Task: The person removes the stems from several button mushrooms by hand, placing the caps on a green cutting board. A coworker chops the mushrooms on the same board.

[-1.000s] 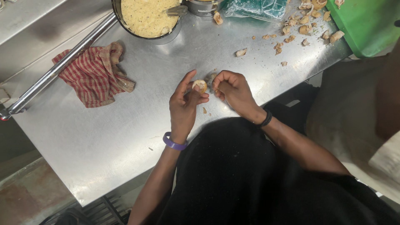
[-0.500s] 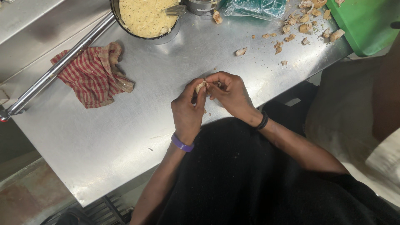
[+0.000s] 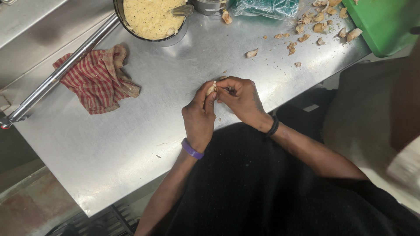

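A: Over the table [image 3: 131, 144], near its front edge, your left hand [image 3: 199, 118] and right hand [image 3: 240, 98] meet, both pinching one small pale piece [image 3: 211, 89].

B: Axis?

A: Upright-ish, poking from your left fingertips. Right fingers [image 3: 224, 87] touch its side. Both hands equally near; the scraps [image 3: 306, 26] lie well apart, far right.

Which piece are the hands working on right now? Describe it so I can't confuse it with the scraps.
On the steel table, near its front edge, the left hand and right hand meet. The small pale piece pinched between their fingers is the only one off the surface.
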